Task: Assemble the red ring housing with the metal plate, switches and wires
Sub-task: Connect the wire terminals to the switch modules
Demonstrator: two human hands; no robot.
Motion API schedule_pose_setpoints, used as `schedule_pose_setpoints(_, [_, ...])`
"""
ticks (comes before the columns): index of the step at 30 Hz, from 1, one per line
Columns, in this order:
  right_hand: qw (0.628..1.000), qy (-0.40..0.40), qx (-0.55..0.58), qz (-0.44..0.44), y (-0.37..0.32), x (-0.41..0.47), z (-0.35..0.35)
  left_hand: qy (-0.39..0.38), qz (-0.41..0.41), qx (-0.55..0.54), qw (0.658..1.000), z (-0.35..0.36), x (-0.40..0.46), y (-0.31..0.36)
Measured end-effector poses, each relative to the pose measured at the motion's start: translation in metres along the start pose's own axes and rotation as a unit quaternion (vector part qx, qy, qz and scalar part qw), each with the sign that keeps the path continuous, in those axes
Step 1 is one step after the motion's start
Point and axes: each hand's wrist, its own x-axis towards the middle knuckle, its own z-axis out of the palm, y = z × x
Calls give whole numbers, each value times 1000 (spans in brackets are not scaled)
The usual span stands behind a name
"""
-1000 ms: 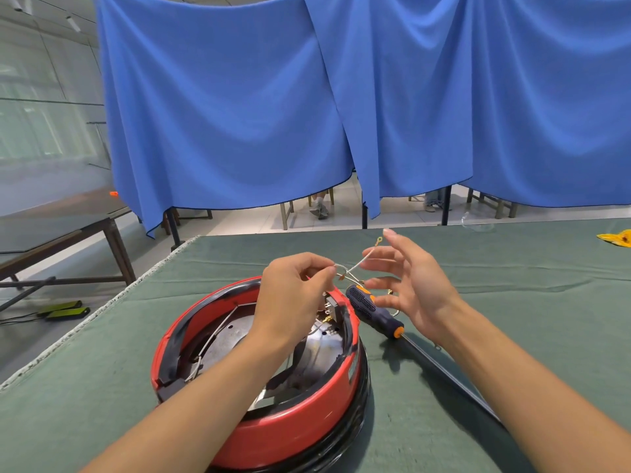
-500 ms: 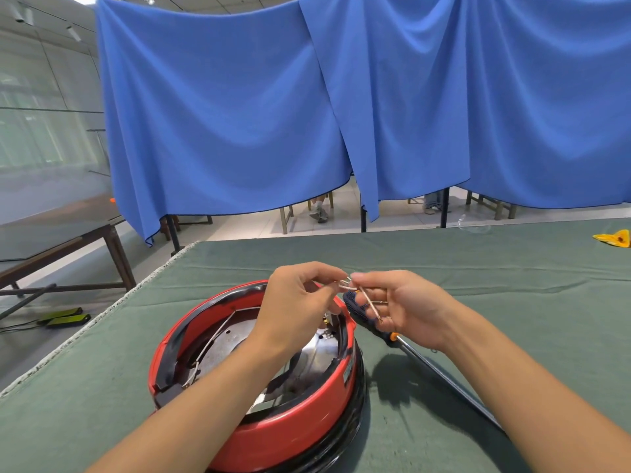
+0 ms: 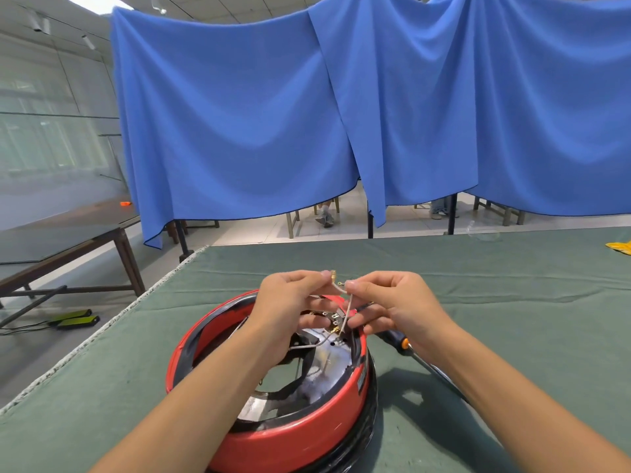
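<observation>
Moved since a second ago: right hand (image 3: 392,302) closed from splayed open to a pinch on the wires (image 3: 345,314); both hands now raised together above the far rim. Left hand (image 3: 290,302) pinching the brass terminal end (image 3: 333,275) of one lead, fingers curled round it; right thumb and forefinger clamped on the other lead just beside it. Wires running down from the fingertips to the switch block (image 3: 336,322) inside the far side of the housing. Red ring housing (image 3: 273,435) sitting on the green table cloth (image 3: 512,302), close in front, metal plate (image 3: 324,363) seated inside it. Looks like leads being separated and oriented before seating terminals on the switch; wiring step, not yet connected. Cannot tell which tab each lead goes to. Screwdriver (image 3: 404,343) lying on the cloth just right of the housing, untouched, partly under the right wrist. Blue curtain (image 3: 307,114) hanging behind the table; yellow item (image 3: 619,247) at far right edge.
</observation>
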Motion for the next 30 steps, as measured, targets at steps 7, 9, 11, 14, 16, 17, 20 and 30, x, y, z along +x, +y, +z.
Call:
schedule_pose_setpoints(7, [997,18,-56,-41,-4,-3,20,-8,-37,-66,997,-14,-2,8])
schedule_pose_setpoints(9, [997,27,-52,-53,-7,-1,23,-29,-55,-88,994,-18,-2,12])
schedule_pose_setpoints(11, [995,36,-60,-71,-7,1,30,-28,-65,-100,993,-22,-1,13])
schedule_pose_setpoints(14, [983,80,-121,-113,-8,10,38,-7,-65,-68,996,-29,1,14])
schedule_pose_setpoints(16, [973,129,-146,-120,-10,22,40,22,-60,12,998,-32,3,10])
schedule_pose_setpoints(17, [970,150,-155,-115,-8,28,40,39,-56,52,996,-33,4,6])
schedule_pose_setpoints(20, [955,182,-219,-86,6,42,43,70,-46,111,990,-32,8,-6])
schedule_pose_setpoints(30, [934,107,-322,-111,25,51,38,118,-23,180,976,-36,13,-17])
